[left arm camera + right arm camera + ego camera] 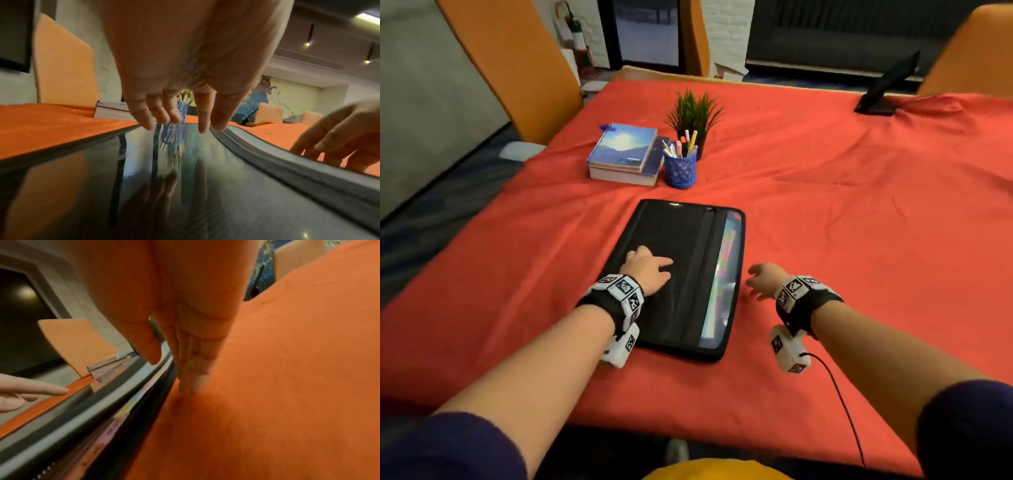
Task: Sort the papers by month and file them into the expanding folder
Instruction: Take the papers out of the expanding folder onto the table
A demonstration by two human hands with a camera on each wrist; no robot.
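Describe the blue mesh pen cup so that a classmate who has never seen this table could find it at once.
On the red tablecloth, look beyond the flat black expanding folder. The blue mesh pen cup stands right of the stacked books, before the small green plant. It alone holds coloured pens.

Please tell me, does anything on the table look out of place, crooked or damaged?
Nothing is spilled or damaged. The black expanding folder lies flat, its right edge open and showing coloured tabs. No loose papers are visible on the wrinkled red tablecloth, which is odd for a sorting task.
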